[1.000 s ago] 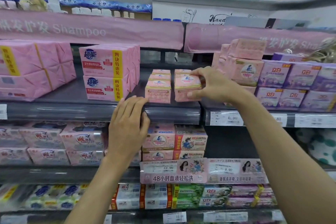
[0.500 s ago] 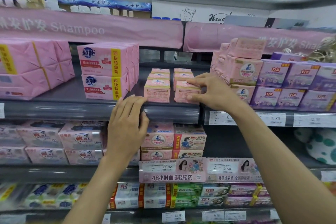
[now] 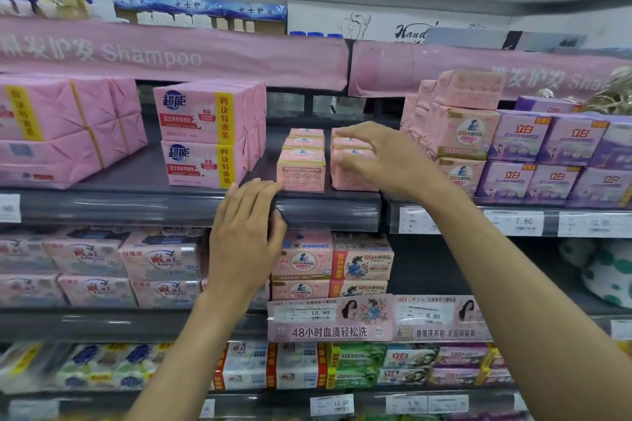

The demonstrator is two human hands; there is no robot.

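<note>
Two short rows of small pink soap packs stand on the grey middle shelf [image 3: 328, 212]. My right hand [image 3: 379, 157] lies over the front pack of the right row [image 3: 352, 179]. Its fingers stretch across the pack's top towards the packs behind, and the thumb touches the front face. The pack stands on the shelf beside the front pack of the left row [image 3: 301, 171]. My left hand [image 3: 242, 243] rests on the shelf's front lip just left of the rows, fingers flat on top, holding nothing.
Big pink multi-packs [image 3: 208, 133] stand left of the rows. Stacked pink packs [image 3: 461, 130] and purple boxes [image 3: 554, 161] fill the right. A pink banner [image 3: 171, 55] hangs overhead. Lower shelves hold more soap packs [image 3: 331, 263] and price tags [image 3: 376, 318].
My right hand brought the raised pink pack down onto the shelf at the front of the right row, and its fingers have now loosened over it. The left hand stayed on the shelf lip.
</note>
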